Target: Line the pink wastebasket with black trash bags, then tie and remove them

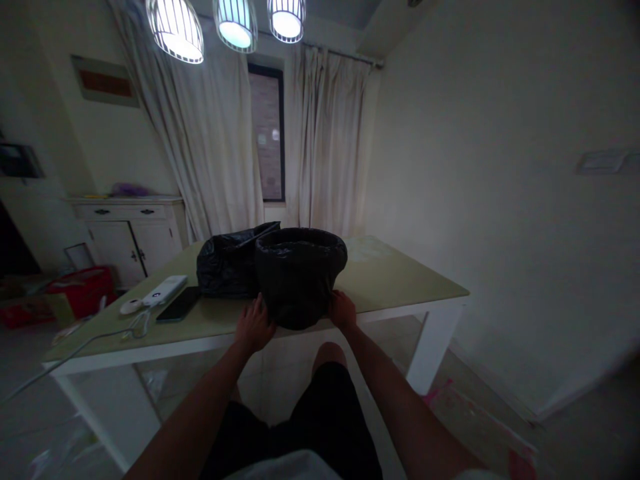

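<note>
Black plastic lined the bin (299,277), which stood near the front edge of the table (400,280), in the middle of the frame. The left hand (254,327) pressed flat against its lower left side and the right hand (342,310) against its lower right side, so both held the bin between them. A black bag (225,267) touched the bin on the left. Further left lay a phone (179,304) and a white device (163,291).
</note>
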The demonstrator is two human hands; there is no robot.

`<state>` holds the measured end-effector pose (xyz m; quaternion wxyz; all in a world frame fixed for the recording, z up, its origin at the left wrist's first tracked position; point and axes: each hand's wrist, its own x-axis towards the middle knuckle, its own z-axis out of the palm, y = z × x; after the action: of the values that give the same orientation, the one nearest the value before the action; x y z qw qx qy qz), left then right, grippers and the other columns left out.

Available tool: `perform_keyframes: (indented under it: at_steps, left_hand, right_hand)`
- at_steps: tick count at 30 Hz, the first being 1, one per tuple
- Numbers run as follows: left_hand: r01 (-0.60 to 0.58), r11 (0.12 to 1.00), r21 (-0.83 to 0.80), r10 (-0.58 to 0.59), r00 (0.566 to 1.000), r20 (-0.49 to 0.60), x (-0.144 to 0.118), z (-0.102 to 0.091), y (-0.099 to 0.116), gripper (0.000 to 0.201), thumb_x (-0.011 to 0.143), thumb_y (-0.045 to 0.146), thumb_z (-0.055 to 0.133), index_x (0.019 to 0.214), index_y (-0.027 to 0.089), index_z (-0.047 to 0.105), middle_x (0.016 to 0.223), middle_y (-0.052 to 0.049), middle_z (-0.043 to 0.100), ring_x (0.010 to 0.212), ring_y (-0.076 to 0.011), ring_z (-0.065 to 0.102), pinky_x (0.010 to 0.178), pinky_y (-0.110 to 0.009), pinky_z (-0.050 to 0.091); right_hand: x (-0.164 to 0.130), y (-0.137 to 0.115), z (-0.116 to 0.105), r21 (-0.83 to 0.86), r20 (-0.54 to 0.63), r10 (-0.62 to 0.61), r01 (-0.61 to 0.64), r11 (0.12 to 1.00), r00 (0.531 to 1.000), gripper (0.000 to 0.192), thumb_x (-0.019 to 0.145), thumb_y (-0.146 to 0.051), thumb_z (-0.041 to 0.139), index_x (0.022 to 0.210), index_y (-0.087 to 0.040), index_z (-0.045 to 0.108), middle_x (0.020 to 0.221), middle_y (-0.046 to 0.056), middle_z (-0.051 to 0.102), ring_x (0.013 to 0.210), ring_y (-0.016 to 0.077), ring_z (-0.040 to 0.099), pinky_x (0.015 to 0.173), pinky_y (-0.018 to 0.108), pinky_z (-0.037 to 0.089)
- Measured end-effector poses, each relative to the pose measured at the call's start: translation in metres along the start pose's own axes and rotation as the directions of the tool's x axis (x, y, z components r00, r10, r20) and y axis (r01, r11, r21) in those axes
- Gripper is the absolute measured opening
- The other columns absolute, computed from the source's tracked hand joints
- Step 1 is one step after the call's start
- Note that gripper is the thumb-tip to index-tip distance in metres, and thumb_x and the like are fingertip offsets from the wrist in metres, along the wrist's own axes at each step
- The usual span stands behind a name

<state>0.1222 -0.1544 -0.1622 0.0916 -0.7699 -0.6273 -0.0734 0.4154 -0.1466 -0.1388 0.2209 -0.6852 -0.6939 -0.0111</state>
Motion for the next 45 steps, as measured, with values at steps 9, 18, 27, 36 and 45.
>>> perform_keyframes:
  at_steps: [9,18,27,36,45]
  left_hand:
    - [0.0,1.0,-0.001,0.0,1.0,-0.025,-0.002,-0.003,0.0,0.076,0.106,0.046,0.04,0.168,0.003,0.039,0.178,-0.026,0.03,0.169,-0.0383,0.019,0.134,-0.06,0.019]
    - [0.005,1.0,-0.02,-0.005,1.0,-0.005,-0.003,-0.006,0.002,0.071,0.106,0.042,0.039,0.169,0.009,0.04,0.174,-0.025,0.041,0.162,-0.0382,0.038,0.129,-0.059,0.029]
    - [0.008,1.0,-0.008,-0.008,1.0,-0.006,-0.004,-0.007,0.002,0.073,0.107,0.046,0.039,0.17,0.009,0.037,0.18,-0.022,0.03,0.17,-0.0371,0.018,0.133,-0.066,0.015]
    - [0.011,0.999,-0.035,-0.01,1.0,0.028,0.0,-0.003,0.0,0.071,0.107,0.045,0.038,0.168,0.01,0.041,0.176,-0.024,0.036,0.164,-0.0394,0.034,0.129,-0.063,0.027]
    - [0.001,1.0,-0.028,-0.001,1.0,-0.011,-0.001,-0.002,-0.001,0.071,0.106,0.045,0.04,0.169,0.012,0.04,0.178,-0.021,0.035,0.168,-0.0366,0.023,0.134,-0.062,0.016]
  right_hand:
    - [-0.002,-0.001,-0.003,0.006,-0.004,-0.001,0.001,1.0,1.0,0.038,0.107,-0.022,0.044,0.131,-0.02,0.073,0.138,0.011,0.073,0.125,0.0245,0.068,0.099,0.031,0.05]
    - [0.001,0.003,0.003,0.002,-0.011,-0.007,0.007,1.0,1.0,0.037,0.107,-0.024,0.046,0.13,-0.02,0.074,0.138,0.013,0.073,0.124,0.025,0.069,0.099,0.032,0.051]
    - [0.0,0.003,0.005,0.002,-0.018,-0.007,0.007,1.0,1.0,0.037,0.109,-0.027,0.045,0.133,-0.022,0.072,0.139,0.011,0.072,0.124,0.0242,0.069,0.099,0.031,0.05]
    - [0.0,0.003,0.005,-0.007,-0.018,-0.009,0.009,1.0,1.0,0.036,0.109,-0.024,0.044,0.13,-0.021,0.073,0.138,0.011,0.073,0.124,0.0237,0.068,0.097,0.03,0.05]
    - [0.0,0.004,0.007,-0.008,-0.024,-0.01,0.01,1.0,1.0,0.037,0.109,-0.026,0.044,0.13,-0.022,0.073,0.137,0.011,0.072,0.122,0.0241,0.069,0.098,0.031,0.049]
